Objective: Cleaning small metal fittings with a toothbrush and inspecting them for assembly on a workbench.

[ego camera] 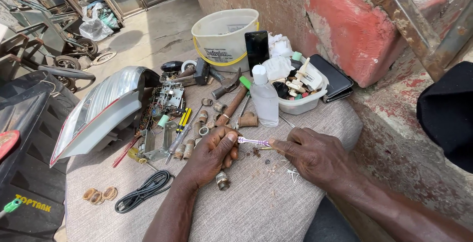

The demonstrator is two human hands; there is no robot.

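The left hand [213, 154] is clenched around a small metal fitting [222, 180], whose end pokes out below the fist, toward the near edge. The right hand [315, 154] pinches a toothbrush [252, 141]; its long axis runs nearly level, left to right, with one end at the left thumb. Both work at the middle of the cloth-covered table [266, 207]. Behind them stand a clear bottle [264, 99] and loose fittings [202, 124]; a black cable [145, 189] lies left. The near cloth lies bare.

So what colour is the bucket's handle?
Yellow, on the white bucket; the head view shows it.
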